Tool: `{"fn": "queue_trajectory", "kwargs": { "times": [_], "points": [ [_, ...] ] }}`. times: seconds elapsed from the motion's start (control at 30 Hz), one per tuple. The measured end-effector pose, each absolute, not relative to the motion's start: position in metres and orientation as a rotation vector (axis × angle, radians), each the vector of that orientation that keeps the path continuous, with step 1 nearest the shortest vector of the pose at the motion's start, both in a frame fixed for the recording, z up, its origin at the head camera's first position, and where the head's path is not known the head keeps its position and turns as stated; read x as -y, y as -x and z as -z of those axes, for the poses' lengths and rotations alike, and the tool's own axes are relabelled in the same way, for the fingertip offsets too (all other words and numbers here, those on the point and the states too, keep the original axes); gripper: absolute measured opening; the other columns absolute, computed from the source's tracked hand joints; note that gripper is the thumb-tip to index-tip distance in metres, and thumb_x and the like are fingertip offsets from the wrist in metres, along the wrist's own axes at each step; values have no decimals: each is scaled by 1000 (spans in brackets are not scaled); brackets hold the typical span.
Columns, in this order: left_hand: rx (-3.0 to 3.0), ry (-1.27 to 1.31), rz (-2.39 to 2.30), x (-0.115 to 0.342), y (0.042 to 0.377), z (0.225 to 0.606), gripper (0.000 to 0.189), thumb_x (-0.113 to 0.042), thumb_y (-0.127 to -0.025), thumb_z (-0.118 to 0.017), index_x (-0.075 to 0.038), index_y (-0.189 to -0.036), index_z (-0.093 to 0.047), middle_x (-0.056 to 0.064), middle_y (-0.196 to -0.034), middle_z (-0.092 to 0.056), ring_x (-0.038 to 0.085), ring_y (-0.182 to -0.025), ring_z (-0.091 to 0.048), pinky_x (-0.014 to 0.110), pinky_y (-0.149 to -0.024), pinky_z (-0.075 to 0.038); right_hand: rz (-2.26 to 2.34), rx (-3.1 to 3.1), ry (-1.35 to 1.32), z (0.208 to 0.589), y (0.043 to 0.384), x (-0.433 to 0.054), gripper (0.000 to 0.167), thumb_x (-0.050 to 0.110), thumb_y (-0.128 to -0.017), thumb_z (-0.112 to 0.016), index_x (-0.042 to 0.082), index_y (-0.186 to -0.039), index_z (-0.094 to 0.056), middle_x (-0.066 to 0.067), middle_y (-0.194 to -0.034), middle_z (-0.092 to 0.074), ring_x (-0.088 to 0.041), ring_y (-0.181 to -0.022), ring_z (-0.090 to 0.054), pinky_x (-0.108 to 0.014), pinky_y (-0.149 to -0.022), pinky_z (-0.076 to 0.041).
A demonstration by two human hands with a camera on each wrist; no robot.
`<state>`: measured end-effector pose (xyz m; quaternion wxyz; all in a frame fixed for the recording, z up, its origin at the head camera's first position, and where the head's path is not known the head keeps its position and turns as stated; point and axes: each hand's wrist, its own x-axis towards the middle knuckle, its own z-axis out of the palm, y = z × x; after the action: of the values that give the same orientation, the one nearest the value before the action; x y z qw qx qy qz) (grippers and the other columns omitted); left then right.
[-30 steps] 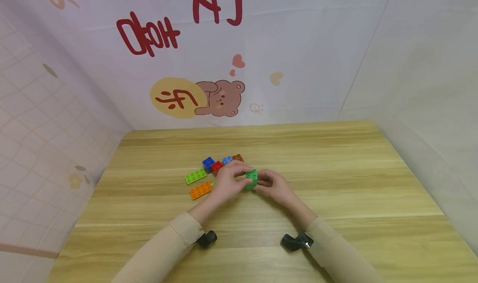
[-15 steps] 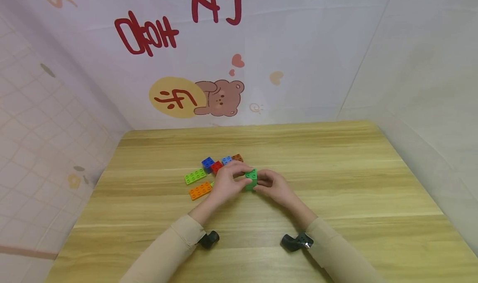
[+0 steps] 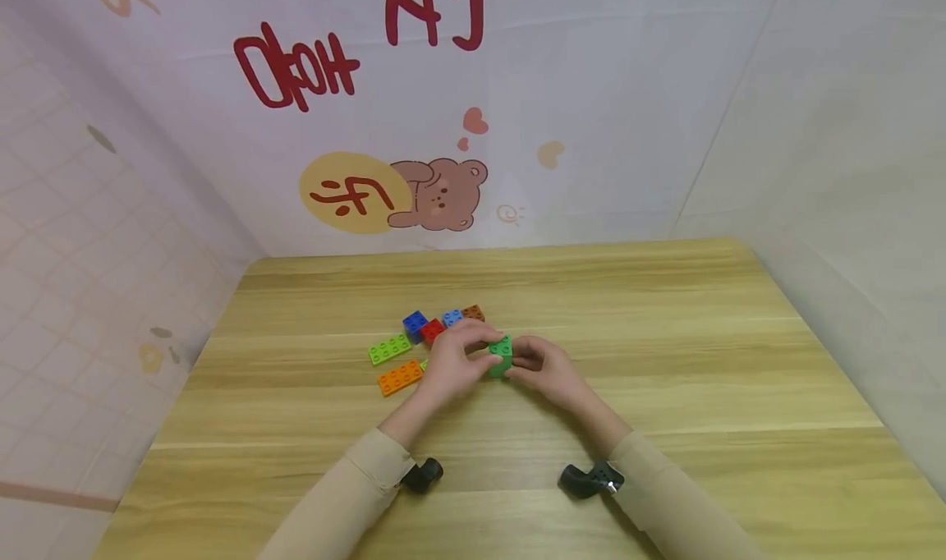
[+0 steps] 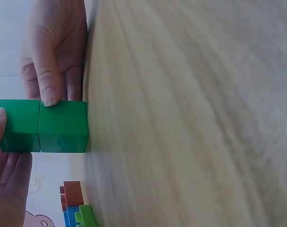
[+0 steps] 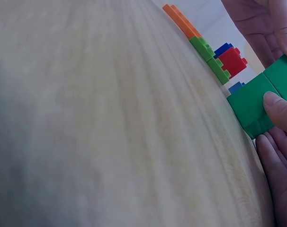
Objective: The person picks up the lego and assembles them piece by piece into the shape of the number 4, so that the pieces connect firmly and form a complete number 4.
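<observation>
Two green building bricks stand stacked on the table, their sides lined up. My left hand (image 3: 452, 359) pinches the upper green brick (image 4: 20, 125) between thumb and fingers. On the other side, my right hand (image 3: 548, 371) holds the lower green brick (image 4: 63, 135), its thumb (image 5: 276, 106) on one face and fingers on the opposite one. In the left wrist view a thin seam shows between the two bricks. The lower brick's base is right at the wooden tabletop. Studs show on top of the upper brick in the head view.
Left of my hands lie an orange brick (image 3: 400, 377), a light green brick (image 3: 389, 349), a dark blue brick (image 3: 415, 323), a red brick (image 3: 432, 331), a light blue brick (image 3: 452, 319) and a brown brick (image 3: 473, 312). Another light green brick (image 5: 219, 71) is mostly hidden behind my left hand in the head view.
My left forearm has shifted slightly to the right. Both hands keep their hold on the green bricks, which stay in place.
</observation>
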<state>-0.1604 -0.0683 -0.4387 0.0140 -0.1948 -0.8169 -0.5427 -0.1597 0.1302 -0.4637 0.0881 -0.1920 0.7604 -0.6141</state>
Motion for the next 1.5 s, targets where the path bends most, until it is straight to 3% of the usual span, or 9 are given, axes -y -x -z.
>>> {"fn": "queue_trajectory", "kwargs": {
  "times": [0.43,0.73,1.03,1.33,1.5],
  "points": [
    [2598,666,1603,71,166,439,25,-5,-85,-77,-9,-111,-76,0,-112,-64,17,-106,-60,24,-91,-52,1844,-2257,559,486,168,-132,35,-10,-87,-68,-12,-120,-58,-26,-117,-63,-41,-111,-61,-38,-94,-52],
    [2617,619,1673,73,164,440,26,-7,-86,-77,-10,-112,-75,0,-116,-64,16,-108,-60,26,-92,-52,1834,-2250,582,498,172,-134,37,0,-88,-73,-6,-123,-60,-21,-119,-64,-32,-110,-65,-30,-91,-53],
    [2602,657,1633,71,161,440,27,-5,-87,-76,-9,-114,-74,1,-117,-63,17,-109,-59,26,-93,-51,1806,-2299,598,499,172,-135,37,0,-89,-72,-3,-124,-61,-18,-119,-64,-30,-110,-65,-29,-91,-53],
    [2613,621,1700,70,161,437,28,-5,-88,-75,-10,-115,-73,1,-117,-62,19,-110,-59,32,-96,-51,1836,-2279,610,498,171,-134,38,-5,-88,-71,-8,-124,-59,-22,-119,-63,-34,-111,-64,-30,-92,-53],
    [2608,621,1731,71,161,437,33,-5,-87,-76,-6,-120,-70,5,-118,-62,22,-109,-60,39,-97,-51,1840,-2271,620,500,172,-134,39,-7,-88,-70,-10,-125,-58,-24,-120,-62,-36,-112,-63,-31,-92,-53]
  ]
}}
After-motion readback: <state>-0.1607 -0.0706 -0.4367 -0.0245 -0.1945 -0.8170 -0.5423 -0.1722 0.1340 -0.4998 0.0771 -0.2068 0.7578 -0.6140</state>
